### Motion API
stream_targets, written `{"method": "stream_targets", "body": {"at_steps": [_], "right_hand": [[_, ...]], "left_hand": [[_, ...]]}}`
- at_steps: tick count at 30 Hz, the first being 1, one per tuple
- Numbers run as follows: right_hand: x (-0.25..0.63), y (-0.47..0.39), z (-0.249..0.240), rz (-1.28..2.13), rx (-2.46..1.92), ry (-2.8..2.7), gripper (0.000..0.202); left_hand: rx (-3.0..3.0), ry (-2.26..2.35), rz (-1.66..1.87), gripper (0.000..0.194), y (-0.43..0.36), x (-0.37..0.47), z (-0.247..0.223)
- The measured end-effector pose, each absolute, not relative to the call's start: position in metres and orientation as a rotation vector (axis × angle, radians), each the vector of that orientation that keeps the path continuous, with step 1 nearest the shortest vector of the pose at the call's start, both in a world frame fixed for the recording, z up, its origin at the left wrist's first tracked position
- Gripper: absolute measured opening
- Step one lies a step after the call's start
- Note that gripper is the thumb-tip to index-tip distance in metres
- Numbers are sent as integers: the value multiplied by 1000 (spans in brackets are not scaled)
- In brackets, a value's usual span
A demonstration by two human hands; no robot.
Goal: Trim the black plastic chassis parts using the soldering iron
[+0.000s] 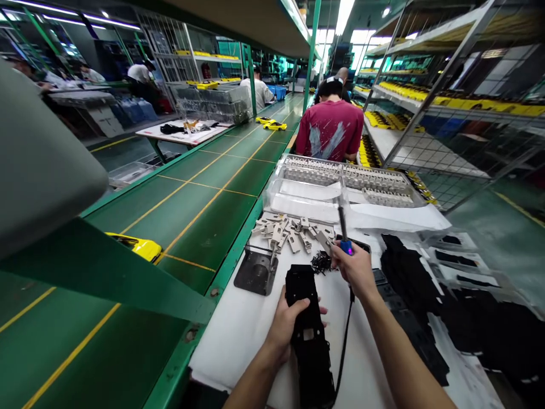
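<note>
My left hand (286,321) is closed around a long black toy car chassis (307,318), thumb across its face, fingertips showing at the right edge. My right hand (356,268) grips a corded blue hand tool (346,246) with a small purple light; its dark shaft points up and its black cable hangs down. A beige part (325,242) is by the right fingers; whether they touch it I cannot tell. Beneath that hand lies a pile of small black pieces (322,262), perhaps screws. Loose beige parts (293,243) are heaped behind it, beside a dark metal fixture (256,271).
A green conveyor (221,199) runs along the left, carrying a yellow toy car (142,247). Black parts (409,272) cover the bench's right side. Clear trays (306,190) stand at the back. Beyond them sits a person in a red shirt (331,129), beside shelving (430,108).
</note>
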State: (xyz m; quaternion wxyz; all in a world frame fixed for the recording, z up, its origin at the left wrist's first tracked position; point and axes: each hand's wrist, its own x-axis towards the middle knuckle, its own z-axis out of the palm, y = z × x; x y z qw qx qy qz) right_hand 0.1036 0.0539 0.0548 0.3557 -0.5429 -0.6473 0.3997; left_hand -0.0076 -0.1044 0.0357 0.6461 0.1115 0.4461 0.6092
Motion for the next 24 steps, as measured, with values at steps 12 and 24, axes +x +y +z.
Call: {"method": "stream_targets", "body": {"at_steps": [12,24], "right_hand": [[165,-23,100,1357,-1170,-1506,28],[152,-20,76,1206,-1393,-1246,36]], "left_hand": [[155,758,1128,55,-65,17,88],[296,1031,1340,45,-73,45,83]]}}
